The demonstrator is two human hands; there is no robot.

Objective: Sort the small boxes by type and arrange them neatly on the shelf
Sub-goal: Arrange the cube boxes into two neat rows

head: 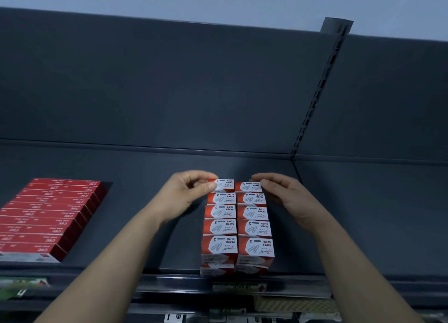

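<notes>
Front lip (363, 280): nearest edge of the shelf (363, 213). The nearest pair of paper-clip boxes sits right at it, so you have no room to pull the rows nearer.
Paper-clip boxes (237, 225): two columns side by side, five deep, labels all facing the same way. This type looks sorted and nearly squared up.
Red flat boxes (48, 216): a separate stacked block well to the left, with bare shelf between it and the paper-clip boxes. The two types are kept apart.
Left hand (186, 191): at the far end of the left column, your fingers (201, 176) and thumb curl onto the far-left box (224, 185) and pinch it.
Right hand (286, 196): curved round the far-right box (248, 186), fingertips on its far edge and thumb at its side.
What is left: probably only seating that last pair, as the far-left box sits slightly farther back than its neighbour.
Open room: bare shelf beyond and to the right, up to the back panel (169, 92) and slotted post (315, 99).
</notes>
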